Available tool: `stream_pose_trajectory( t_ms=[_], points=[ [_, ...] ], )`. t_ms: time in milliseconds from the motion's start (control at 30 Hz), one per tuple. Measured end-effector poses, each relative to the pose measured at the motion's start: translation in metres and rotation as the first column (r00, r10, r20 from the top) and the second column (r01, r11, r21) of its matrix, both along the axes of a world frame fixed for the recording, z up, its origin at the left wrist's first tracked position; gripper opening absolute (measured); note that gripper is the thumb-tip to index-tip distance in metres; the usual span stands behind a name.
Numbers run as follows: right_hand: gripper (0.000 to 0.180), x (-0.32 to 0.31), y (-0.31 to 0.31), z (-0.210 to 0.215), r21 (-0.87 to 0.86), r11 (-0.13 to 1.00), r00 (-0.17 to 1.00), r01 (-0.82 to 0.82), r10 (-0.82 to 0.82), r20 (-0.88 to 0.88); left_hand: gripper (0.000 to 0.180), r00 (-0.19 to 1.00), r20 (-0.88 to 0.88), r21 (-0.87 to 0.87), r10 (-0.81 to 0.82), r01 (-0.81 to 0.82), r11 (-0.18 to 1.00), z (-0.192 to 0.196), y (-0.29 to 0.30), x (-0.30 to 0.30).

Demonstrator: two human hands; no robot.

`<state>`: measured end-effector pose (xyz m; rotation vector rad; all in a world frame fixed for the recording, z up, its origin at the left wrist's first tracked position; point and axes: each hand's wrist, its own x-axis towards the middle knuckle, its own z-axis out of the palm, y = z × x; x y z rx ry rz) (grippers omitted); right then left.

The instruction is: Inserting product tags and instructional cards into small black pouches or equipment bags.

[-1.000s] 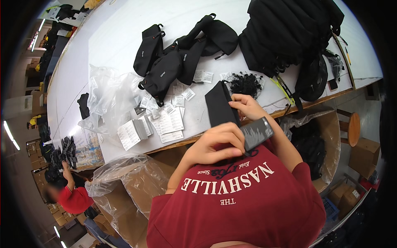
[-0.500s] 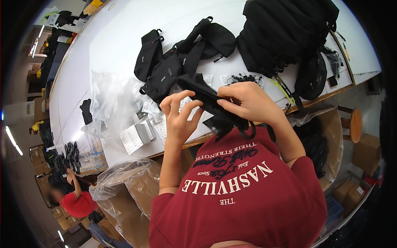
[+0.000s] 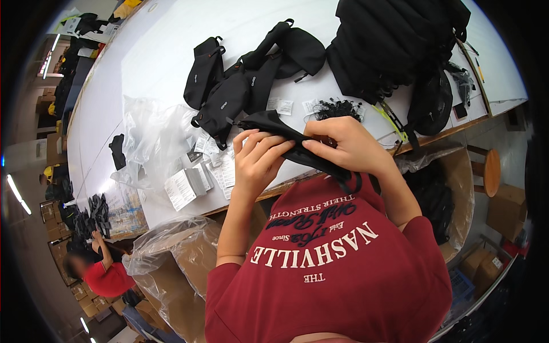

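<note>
Held in front of my chest, at the table's near edge, is a small black fabric bag [image 3: 264,120] with a strap hanging at its lower right end. The fingers of my left hand [image 3: 256,159] are closed over its near edge. On the same edge, further right, my right hand [image 3: 346,144] pinches the fabric between thumb and fingers. Several finished-looking black bags [image 3: 225,107] lie just beyond my left hand. A tangle of thin black cords [image 3: 338,110] sits behind my right hand. Printed white paper tags [image 3: 182,190] stand stacked left of my left hand.
A large heap of black bags [image 3: 389,46] covers the table's far right. Clear plastic bags [image 3: 150,134] lie at left. Plastic-lined cartons [image 3: 171,274] stand below the table edge, near a wooden stool [image 3: 491,173]. A person in red [image 3: 108,279] works at far left.
My left hand's fingers, spread apart before, have closed onto the bag's edge. The bag now lies flatter and more stretched out between my hands; its lower flap no longer shows.
</note>
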<state>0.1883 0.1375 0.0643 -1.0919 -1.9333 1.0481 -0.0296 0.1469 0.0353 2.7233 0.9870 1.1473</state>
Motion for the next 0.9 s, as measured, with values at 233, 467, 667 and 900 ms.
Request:
stream_pose_trajectory(
  t_ms=[233, 467, 667, 900],
  points=[
    [0.018, 0.003, 0.001, -0.007, -0.247, 0.965, 0.996, -0.087, 0.082, -0.03, 0.026, 0.997, 0.02, -0.065, -0.071, 0.072, 0.995, 0.001, -0.01, -0.004],
    [0.05, 0.027, 0.005, -0.051, -0.559, 0.686, 0.883, -0.466, 0.405, -0.239, 0.018, 0.953, 0.262, -0.582, 0.149, 0.032, 0.813, 0.006, -0.017, -0.026],
    [0.074, 0.03, -0.017, -0.054, -0.584, 0.62, 0.847, -0.524, 0.453, -0.279, 0.017, 0.942, 0.182, -0.795, 0.283, -0.028, 0.605, -0.005, -0.024, -0.033],
    [0.072, 0.023, -0.028, -0.05, -0.698, 0.617, 0.931, -0.364, 0.266, -0.25, 0.021, 0.92, 0.213, -0.85, 0.33, 0.007, 0.527, -0.012, -0.024, -0.043]
  ],
)
